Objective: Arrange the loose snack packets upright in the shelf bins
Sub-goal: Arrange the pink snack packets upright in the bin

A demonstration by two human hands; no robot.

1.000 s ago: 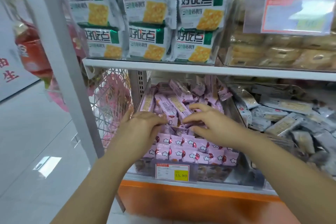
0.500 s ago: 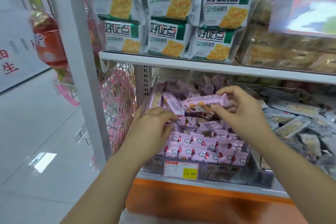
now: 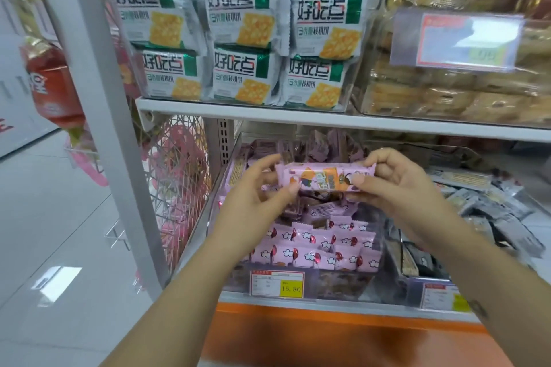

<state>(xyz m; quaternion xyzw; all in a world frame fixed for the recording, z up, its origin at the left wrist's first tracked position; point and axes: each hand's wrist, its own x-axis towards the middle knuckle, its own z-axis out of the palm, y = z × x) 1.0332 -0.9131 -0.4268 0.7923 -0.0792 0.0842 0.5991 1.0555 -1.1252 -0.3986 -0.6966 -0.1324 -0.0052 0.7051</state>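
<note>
1. Holding a pink packet (image 3: 325,177) flat and sideways, up above the bin (image 3: 340,284) and clear of the pile, most likely lets the person see its front.
2. The left hand (image 3: 256,202) pinches one end. The right hand (image 3: 396,188) pinches the other. Both sets of fingers are closed on the packet, so it cannot slip.
3. Under it, a loose pile (image 3: 322,208) lies every which way at the back of the bin.
4. At the front, a row (image 3: 316,250) stands up, side by side. I think the held packet needs a turn to stand like that.
5. A price tag (image 3: 277,284) sits on the bin's clear front.
6. Grey packets (image 3: 492,202) fill the next bin on the right, and cracker bags (image 3: 238,24) stand on the shelf (image 3: 298,116) above.
</note>
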